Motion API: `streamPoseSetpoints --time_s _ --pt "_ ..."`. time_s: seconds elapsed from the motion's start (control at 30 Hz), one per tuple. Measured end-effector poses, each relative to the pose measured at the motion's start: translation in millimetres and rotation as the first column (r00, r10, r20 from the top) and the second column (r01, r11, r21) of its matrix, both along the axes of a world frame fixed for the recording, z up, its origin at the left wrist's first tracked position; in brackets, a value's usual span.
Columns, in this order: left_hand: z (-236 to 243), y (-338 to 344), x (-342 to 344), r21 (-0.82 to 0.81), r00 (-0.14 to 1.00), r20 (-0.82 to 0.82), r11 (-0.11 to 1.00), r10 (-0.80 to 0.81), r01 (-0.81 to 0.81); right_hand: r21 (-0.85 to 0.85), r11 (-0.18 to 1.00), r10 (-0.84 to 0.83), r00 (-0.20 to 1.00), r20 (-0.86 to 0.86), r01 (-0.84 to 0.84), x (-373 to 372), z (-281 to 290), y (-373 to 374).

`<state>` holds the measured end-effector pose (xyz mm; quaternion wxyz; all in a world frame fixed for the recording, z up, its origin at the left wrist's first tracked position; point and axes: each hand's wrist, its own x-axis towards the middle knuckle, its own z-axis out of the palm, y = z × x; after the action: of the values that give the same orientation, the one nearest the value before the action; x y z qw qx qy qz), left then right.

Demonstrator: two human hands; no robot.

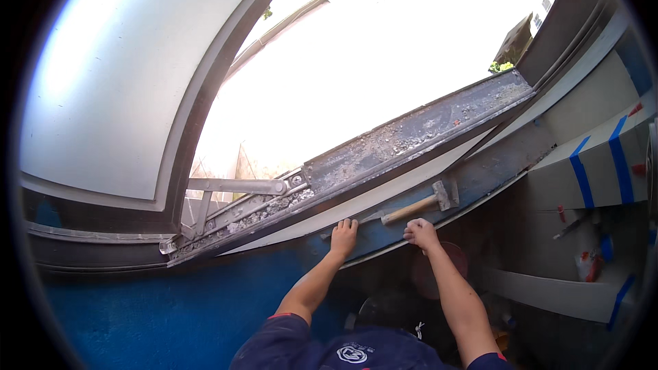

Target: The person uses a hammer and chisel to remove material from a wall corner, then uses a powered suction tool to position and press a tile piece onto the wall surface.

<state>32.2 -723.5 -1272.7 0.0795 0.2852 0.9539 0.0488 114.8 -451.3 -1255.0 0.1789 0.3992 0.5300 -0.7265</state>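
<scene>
I have both bare hands in my head view, reaching forward from the lower edge over a narrow dusty ledge [504, 155] under the window. My left hand [344, 235] is palm down at the ledge, fingers close together and slightly bent, right by a thin grey bar [373, 216]; I can't tell whether the fingers grip the bar or only rest by it. My right hand [421, 233] is drawn in narrow, fingertips bunched near the ledge's front edge, and I can't make out whether anything is pinched there. The hammer [411, 210] lies on the ledge just beyond that hand, its wooden handle pointing toward the left hand and its head away to the right. Past the ledge, loose rubble [404, 144] litters the window track [421, 125]. At left the window sash [130, 75] stands open, with a metal hinge arm [240, 186] reaching to the frame. Below it is a blue wall [171, 308]; at far right, strips of blue tape [620, 161] cross pale panels [554, 173].
</scene>
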Motion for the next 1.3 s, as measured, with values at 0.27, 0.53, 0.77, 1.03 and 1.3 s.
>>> streamPoseSetpoints --time_s 0.27,0.53,0.77,1.03,1.3 --pt "50.7 92.6 40.8 0.26 0.959 0.093 0.936 -0.267 0.235 0.175 0.937 -0.344 0.887 0.307 0.302 266.9 -25.4 24.7" --pt "145.6 338.0 145.5 0.585 0.664 -0.011 0.533 -0.748 0.611 0.246 0.482 -0.857 0.395 0.33 0.841 612.8 -41.0 -29.6" --pt "226.1 570.7 236.2 0.705 0.581 -0.037 0.391 -0.813 0.591 -0.007 -0.044 -0.949 -0.039 0.314 0.999 722.8 -126.4 -156.1" --pt "219.9 869.9 275.3 0.323 0.581 -0.26 0.498 -0.771 0.805 -0.054 -0.248 -0.956 -0.235 0.177 0.967 719.5 -137.6 -144.1" --pt "155.7 944.7 207.8 0.046 0.328 -0.561 0.367 -0.76 0.929 0.003 -0.219 -0.909 -0.205 0.362 0.976 746.6 -89.4 -149.4"
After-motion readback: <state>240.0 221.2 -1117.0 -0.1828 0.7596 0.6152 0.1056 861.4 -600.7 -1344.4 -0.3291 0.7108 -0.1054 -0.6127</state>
